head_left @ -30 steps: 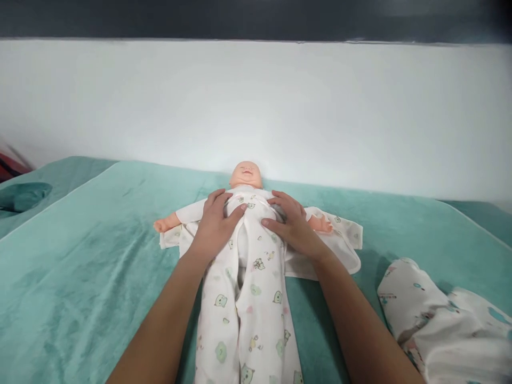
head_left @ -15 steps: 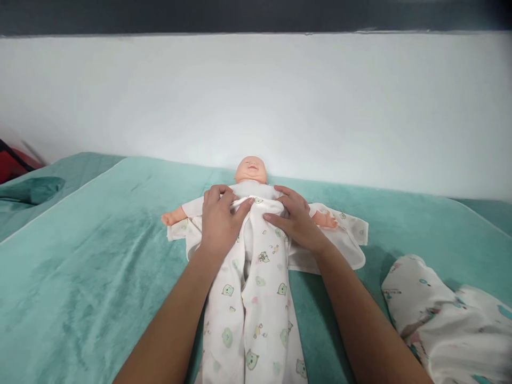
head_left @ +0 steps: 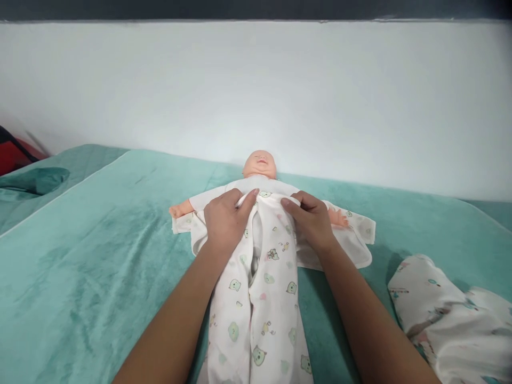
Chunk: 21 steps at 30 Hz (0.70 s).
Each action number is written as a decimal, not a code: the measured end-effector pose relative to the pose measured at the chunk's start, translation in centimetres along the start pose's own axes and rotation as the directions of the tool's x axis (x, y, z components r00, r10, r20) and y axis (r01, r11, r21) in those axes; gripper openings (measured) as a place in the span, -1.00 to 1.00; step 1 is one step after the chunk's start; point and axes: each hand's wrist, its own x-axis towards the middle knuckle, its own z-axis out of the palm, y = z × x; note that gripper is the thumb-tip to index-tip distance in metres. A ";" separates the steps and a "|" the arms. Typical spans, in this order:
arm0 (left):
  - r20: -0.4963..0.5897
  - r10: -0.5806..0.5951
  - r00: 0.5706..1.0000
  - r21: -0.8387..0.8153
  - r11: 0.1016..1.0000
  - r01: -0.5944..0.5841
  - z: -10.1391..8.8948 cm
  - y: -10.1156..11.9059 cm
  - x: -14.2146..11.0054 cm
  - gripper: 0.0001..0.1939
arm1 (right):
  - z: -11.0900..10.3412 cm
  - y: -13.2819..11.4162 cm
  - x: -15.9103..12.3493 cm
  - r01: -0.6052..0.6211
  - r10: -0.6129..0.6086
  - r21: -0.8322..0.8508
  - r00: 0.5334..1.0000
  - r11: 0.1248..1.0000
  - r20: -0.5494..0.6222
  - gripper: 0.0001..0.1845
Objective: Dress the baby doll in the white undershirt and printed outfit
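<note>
A baby doll (head_left: 260,164) lies on its back, its head by the wall and its arms spread. Its chest is covered in white cloth. White baby pants (head_left: 276,277) with green bear prints lie over its lower body, legs towards me, with a slit between them. My left hand (head_left: 229,216) is closed on the left part of the waistband, thumb on top. My right hand (head_left: 310,216) pinches the waistband's right part. A white printed baby shirt (head_left: 352,253) is spread open beneath the doll, its sleeve showing beyond the doll's hand at right.
A bunched white printed cloth (head_left: 448,314) lies at the lower right. Everything rests on a green plush cover (head_left: 100,256). Behind the doll rises a white wall (head_left: 256,90). A red and black item (head_left: 16,152) shows at the far left edge.
The view has shifted slightly, so the doll and pants appear a little further right. My right hand has moved outward along the waistband and now pinches its edge; the waistband looks stretched wider.
</note>
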 end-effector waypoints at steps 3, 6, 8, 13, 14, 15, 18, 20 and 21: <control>0.010 -0.020 1.000 0.000 1.000 0.020 0.0 0.0 0.1 -0.43 | -0.2 0.0 0.0 -0.018 0.018 -0.001 1.000 1.000 0.015 -0.53; 0.062 -0.025 0.998 -0.006 1.000 0.025 0.0 0.0 0.4 -0.43 | -0.6 -0.1 0.1 -0.009 0.011 -0.017 0.996 1.000 0.094 -0.51; 0.127 -0.011 0.992 -0.028 1.000 0.015 -0.1 -0.2 0.4 -0.42 | -1.0 -0.1 0.1 0.025 -0.013 -0.070 0.986 0.997 0.168 -0.51; 0.332 0.049 0.942 -0.155 0.988 0.003 -2.4 -1.6 -2.2 -0.59 | -2.6 -0.3 -1.0 0.019 0.022 -0.095 0.911 0.995 0.411 -0.61; 0.371 0.074 0.926 -0.183 0.983 -0.005 -3.1 -2.1 -3.1 -0.64 | -2.8 -0.4 -1.4 -0.009 0.049 -0.091 0.890 0.996 0.453 -0.59; 0.412 0.107 0.905 -0.210 0.978 -0.020 -3.8 -2.6 -4.0 -0.60 | -3.0 -0.3 -1.9 -0.020 0.065 -0.100 0.877 0.995 0.477 -0.54; 0.490 0.224 0.842 -0.270 0.958 -0.098 -5.3 -4.2 -6.5 -0.36 | -2.9 0.0 -3.8 0.079 0.010 -0.203 0.914 0.976 0.405 -0.42; 0.457 0.271 0.847 -0.269 0.950 -0.159 -5.5 -4.8 -7.8 -0.45 | -2.2 0.3 -5.4 0.166 -0.081 -0.303 0.959 0.939 0.273 -0.51; 0.419 0.284 0.862 -0.247 0.950 -0.193 -5.4 -5.0 -8.4 -0.55 | -1.8 0.5 -6.4 0.174 -0.108 -0.353 0.974 0.919 0.199 -0.58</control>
